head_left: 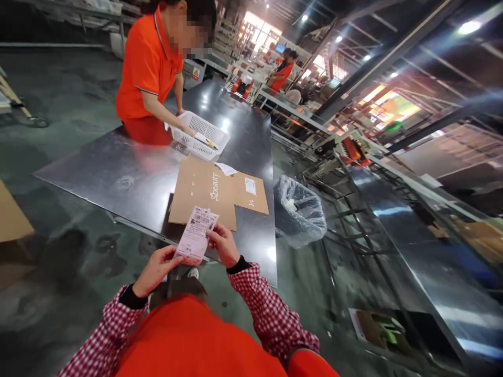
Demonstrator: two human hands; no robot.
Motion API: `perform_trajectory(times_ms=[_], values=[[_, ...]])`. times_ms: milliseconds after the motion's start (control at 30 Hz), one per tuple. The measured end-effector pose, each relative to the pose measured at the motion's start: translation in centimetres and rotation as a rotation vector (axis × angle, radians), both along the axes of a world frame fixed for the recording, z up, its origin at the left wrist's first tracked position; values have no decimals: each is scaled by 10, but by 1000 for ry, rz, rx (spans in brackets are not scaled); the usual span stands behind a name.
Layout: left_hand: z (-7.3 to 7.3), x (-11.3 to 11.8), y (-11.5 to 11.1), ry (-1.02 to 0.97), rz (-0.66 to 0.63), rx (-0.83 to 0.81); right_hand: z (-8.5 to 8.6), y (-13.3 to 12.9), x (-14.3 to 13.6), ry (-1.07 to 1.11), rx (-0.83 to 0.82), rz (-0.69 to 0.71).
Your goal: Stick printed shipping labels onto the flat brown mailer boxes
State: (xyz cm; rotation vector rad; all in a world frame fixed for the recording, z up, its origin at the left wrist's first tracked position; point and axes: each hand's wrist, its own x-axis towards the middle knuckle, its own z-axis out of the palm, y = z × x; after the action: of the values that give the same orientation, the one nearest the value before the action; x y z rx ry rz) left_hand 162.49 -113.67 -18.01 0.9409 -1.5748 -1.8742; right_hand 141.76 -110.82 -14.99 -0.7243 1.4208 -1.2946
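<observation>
At the near left, a piece of cardboard (13, 214) stands apart from the metal table (98, 178). Farther off, a co-worker in an orange shirt (143, 68) leans over the table's far side, reaching into a white basket (202, 128). On the near side, the left hand (155, 269) has its thumb and fingers closed on the near left corner of a printed slip (194, 235). The slip is raised in front of the table's near edge, its printed face up; the step in hand looks like holding it out to view. A flat brown carton (202, 193) lies just beyond it. The right hand (225, 245) pinches the slip's right edge, thumb and fingers drawn together. From this grip, any next move would call for one hand to keep its pinch before the other opens, as the slip looks thin and likely to bend. Farther right, a clear-lined bin (301, 209) stands beside the table.
</observation>
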Motion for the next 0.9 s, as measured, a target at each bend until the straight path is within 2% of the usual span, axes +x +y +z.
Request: perform_trajectory(times_ms=[67, 133, 167, 233, 300, 333, 433, 533, 700, 833, 900], values=[[8, -3, -1, -7, 81, -25, 9, -5, -5, 130, -42, -38], [15, -7, 0, -36, 155, -72, 20, -4, -7, 419, -160, -107], [19, -9, 1, -61, 171, -105, 26, -2, -7, 594, -245, -81], [25, -12, 4, -107, 145, -184, 35, 4, -5, 901, -427, 146], [32, -16, 6, -126, 97, -264, 39, 9, -3, 1067, -546, 414], [35, -18, 8, -132, 83, -299, 40, 11, -2, 1106, -577, 475], [45, -26, 10, -177, 81, -362, 35, 12, -4, 1127, -608, 472], [50, -35, 10, -256, 82, -360, 24, 10, -10, 1119, -627, 468], [44, -45, 7, -319, 89, -302, 7, 4, -22, 1147, -668, 497], [41, -51, 5, -310, 111, -277, 11, 3, -26, 1029, -654, 526], [40, -53, 5, -279, 134, -261, 13, 1, -25, 907, -600, 467]])
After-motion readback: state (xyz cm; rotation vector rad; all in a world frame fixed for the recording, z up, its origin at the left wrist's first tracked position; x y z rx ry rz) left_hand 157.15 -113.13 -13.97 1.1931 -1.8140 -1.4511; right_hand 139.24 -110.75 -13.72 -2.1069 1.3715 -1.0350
